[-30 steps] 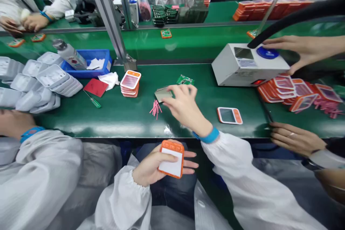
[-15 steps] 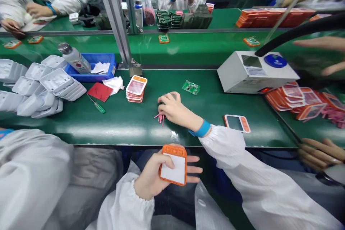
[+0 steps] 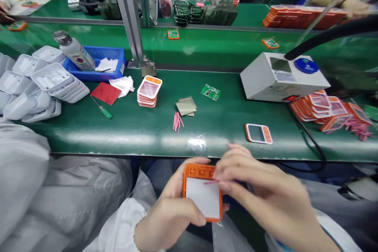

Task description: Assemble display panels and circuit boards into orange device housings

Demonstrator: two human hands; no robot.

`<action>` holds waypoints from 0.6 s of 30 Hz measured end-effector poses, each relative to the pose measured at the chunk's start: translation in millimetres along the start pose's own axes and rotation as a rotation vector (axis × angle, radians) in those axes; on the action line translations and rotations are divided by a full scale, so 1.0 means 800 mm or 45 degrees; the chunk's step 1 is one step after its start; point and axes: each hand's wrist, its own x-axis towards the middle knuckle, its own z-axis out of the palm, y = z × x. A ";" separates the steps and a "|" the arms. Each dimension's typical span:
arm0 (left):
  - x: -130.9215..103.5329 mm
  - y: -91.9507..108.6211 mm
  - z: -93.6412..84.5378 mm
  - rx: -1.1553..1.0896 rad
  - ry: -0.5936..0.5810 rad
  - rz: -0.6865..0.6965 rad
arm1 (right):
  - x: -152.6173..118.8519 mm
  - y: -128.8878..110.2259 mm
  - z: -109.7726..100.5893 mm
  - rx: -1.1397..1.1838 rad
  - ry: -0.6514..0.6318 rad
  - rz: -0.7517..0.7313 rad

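My left hand [image 3: 168, 212] grips an orange-framed white panel [image 3: 203, 197] below the table's front edge. My right hand [image 3: 260, 195] pinches a thin pink strip [image 3: 210, 182] and holds it against the panel's upper right part. On the green belt [image 3: 124, 126] lie a small bunch of pink strips [image 3: 177, 121], a few grey-green squares [image 3: 186, 106] and a green circuit board [image 3: 210, 91]. A stack of orange-framed panels [image 3: 149, 91] stands to their left, and a single one [image 3: 258, 133] lies to the right.
White trays [image 3: 44, 86] pile at the left beside a blue bin [image 3: 97, 64] holding a bottle [image 3: 73, 50]. A red sheet [image 3: 105, 93] and green screwdriver [image 3: 102, 108] lie nearby. A white box [image 3: 282, 76] with black hose stands right, orange frames [image 3: 327, 106] beside it. A neighbour's white sleeve [image 3: 20, 173] fills the left.
My right hand left the pink strips on the belt and came back to the panel with one strip. The co-worker's hands at the right have gone from view.
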 end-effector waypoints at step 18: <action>-0.018 -0.021 0.004 0.100 -0.139 -0.063 | -0.035 -0.033 -0.002 -0.630 -0.074 -0.235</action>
